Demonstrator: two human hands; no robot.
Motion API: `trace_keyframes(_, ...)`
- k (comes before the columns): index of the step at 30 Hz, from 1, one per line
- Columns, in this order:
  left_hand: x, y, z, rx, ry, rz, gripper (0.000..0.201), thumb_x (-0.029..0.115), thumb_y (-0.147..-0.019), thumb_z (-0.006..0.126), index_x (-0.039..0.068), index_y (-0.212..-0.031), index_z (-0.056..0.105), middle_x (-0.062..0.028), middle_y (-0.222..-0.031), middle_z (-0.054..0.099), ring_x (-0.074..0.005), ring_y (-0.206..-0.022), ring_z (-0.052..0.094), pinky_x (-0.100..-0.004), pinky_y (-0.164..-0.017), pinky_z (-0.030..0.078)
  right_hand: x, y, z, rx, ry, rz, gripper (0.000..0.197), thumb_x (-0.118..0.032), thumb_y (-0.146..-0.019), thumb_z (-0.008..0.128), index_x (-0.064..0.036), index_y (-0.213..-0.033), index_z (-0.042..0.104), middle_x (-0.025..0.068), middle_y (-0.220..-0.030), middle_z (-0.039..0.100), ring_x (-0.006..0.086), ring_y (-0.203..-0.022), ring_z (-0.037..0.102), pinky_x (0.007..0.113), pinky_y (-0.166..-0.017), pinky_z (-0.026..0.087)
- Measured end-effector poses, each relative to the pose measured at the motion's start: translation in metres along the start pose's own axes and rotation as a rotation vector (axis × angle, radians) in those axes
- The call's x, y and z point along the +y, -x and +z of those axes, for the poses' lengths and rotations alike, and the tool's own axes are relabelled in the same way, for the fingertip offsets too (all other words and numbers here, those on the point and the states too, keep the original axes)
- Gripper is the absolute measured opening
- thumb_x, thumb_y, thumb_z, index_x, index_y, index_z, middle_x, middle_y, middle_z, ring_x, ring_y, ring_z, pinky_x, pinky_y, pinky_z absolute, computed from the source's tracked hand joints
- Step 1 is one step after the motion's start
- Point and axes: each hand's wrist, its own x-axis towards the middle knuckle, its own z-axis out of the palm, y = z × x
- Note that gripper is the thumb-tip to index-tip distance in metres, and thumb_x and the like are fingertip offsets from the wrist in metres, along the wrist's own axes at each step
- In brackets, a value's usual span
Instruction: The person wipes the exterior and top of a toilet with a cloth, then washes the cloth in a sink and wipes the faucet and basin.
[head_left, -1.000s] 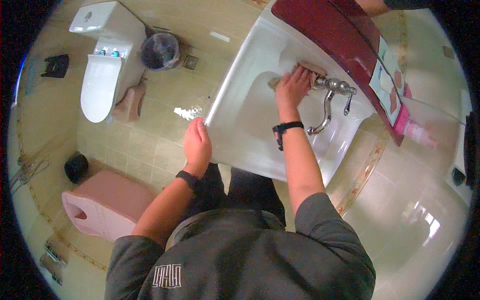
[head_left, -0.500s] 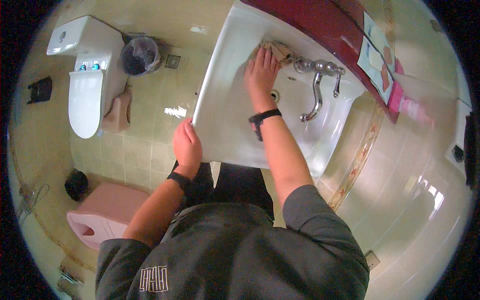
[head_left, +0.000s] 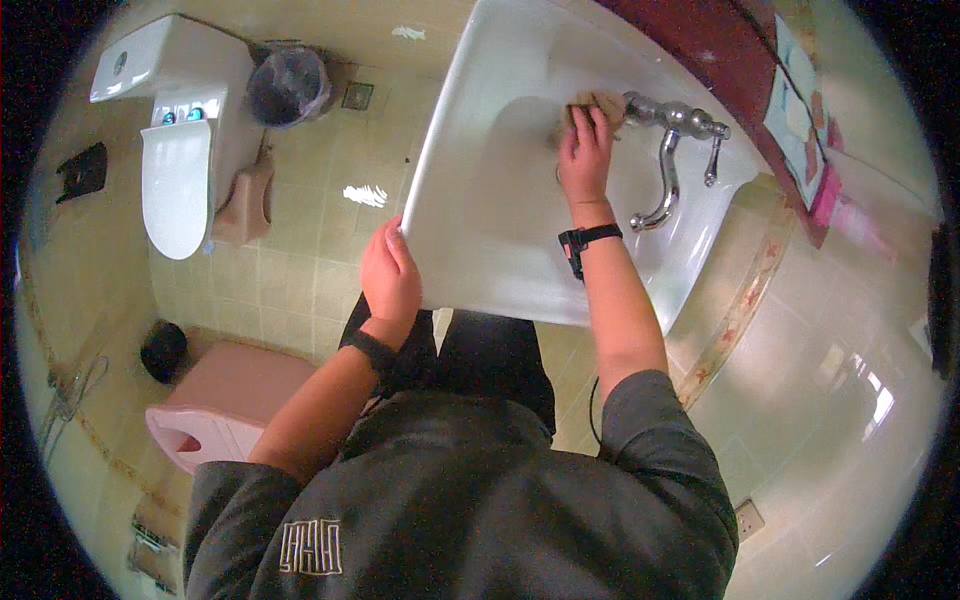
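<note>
A white washbasin (head_left: pixel 470 230) fills the upper middle of the view. Inside it, near the base of the chrome faucet (head_left: pixel 668 165), my right hand (head_left: pixel 585 165) presses a tan cloth (head_left: pixel 606 103) with bent fingers. The hand and cloth cover most of the drain area. At the basin's near left edge, my left hand (head_left: pixel 393 275) is closed round the rim, its thumb on the near side and some fingers hidden. Both wrists wear black bands.
A dark red counter (head_left: pixel 690 45) runs behind the basin. To the left stand a white toilet (head_left: pixel 178 190), a lined waste bin (head_left: pixel 288 88) and a pink stool (head_left: pixel 240 390). Tiled wall with a patterned border (head_left: pixel 745 300) rises on the right.
My right hand has drawn the cloth slightly nearer from the basin's back wall, and its fingers are more bent. My left hand stays at the rim. The whole view has shifted a little.
</note>
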Motion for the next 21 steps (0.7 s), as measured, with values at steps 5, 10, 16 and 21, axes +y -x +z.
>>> trace_keyframes(5, 0.004, 0.002, -0.002, -0.027, -0.016, 0.002, 0.042, 0.03, -0.111, 0.038, 0.001, -0.125, 0.066, -0.0232, -0.114, 0.07, -0.0418, -0.106, 0.065, -0.047, -0.094, 0.051, -0.045, 0.012, 0.042, -0.157, -0.327, 0.193, 0.046, -0.014, -0.088, 0.076, -0.0094, -0.132, 0.064, 0.0216, -0.135, 0.059, 0.045, -0.131, 0.05, 0.052, -0.111, 0.044)
trace_keyframes(10, -0.01, -0.003, 0.007, -0.008, -0.064, 0.058, 0.038, 0.025, -0.11, 0.041, 0.002, -0.124, 0.067, -0.0236, -0.116, 0.07, -0.0425, -0.108, 0.064, -0.0485, -0.097, 0.05, -0.041, 0.032, 0.048, -0.257, -0.36, 0.402, 0.037, -0.022, -0.102, 0.061, -0.0013, -0.132, 0.058, 0.026, -0.13, 0.062, 0.043, -0.124, 0.057, 0.049, -0.105, 0.046)
trace_keyframes(16, -0.004, -0.003, 0.001, 0.072, -0.101, 0.107, 0.033, 0.021, -0.108, 0.043, 0.001, -0.12, 0.067, -0.0222, -0.114, 0.07, -0.043, -0.107, 0.064, -0.0497, -0.097, 0.05, -0.06, 0.097, 0.041, -0.716, -0.566, 0.618, 0.052, -0.03, -0.105, 0.055, -0.002, -0.149, 0.05, 0.0251, -0.158, 0.045, 0.0438, -0.146, 0.041, 0.045, -0.121, 0.033)
trace_keyframes(21, -0.002, -0.003, -0.002, 0.015, -0.097, 0.109, 0.033, 0.022, -0.108, 0.044, 0.002, -0.118, 0.068, -0.0225, -0.113, 0.069, -0.043, -0.108, 0.063, -0.0503, -0.098, 0.048, -0.009, 0.124, -0.001, -1.136, -0.283, 0.385, 0.043, -0.032, -0.106, 0.054, -0.0008, -0.134, 0.061, 0.0262, -0.129, 0.065, 0.0381, -0.121, 0.061, 0.04, -0.107, 0.045)
